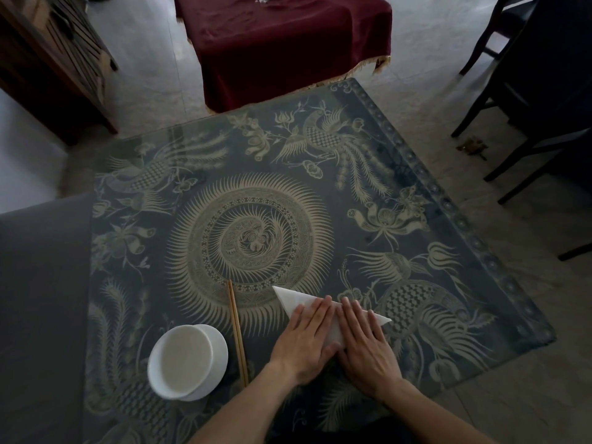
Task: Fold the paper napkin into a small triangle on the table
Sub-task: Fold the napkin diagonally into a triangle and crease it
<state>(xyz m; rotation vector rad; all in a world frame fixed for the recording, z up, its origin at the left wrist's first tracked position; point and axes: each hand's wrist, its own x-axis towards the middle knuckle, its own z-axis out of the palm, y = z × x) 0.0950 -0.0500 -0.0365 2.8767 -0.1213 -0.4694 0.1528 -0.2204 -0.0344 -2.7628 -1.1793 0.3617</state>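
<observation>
A white paper napkin [293, 299] lies folded in a triangle on the dark patterned table [320, 203], near the front edge. Its points stick out to the upper left and to the right; its middle is hidden under my hands. My left hand [304, 342] lies flat on the napkin's left half, fingers together and stretched out. My right hand [365, 344] lies flat on its right half, thumb touching the left hand's thumb. Both palms press down on the paper; neither hand grips it.
A pair of wooden chopsticks [237, 331] lies left of the napkin. A white bowl on a saucer [187, 360] stands further left. A grey strip [41, 299] covers the table's left side. Beyond the table stand a maroon-draped table [288, 43], dark chairs [528, 91] and a wooden cabinet [54, 65].
</observation>
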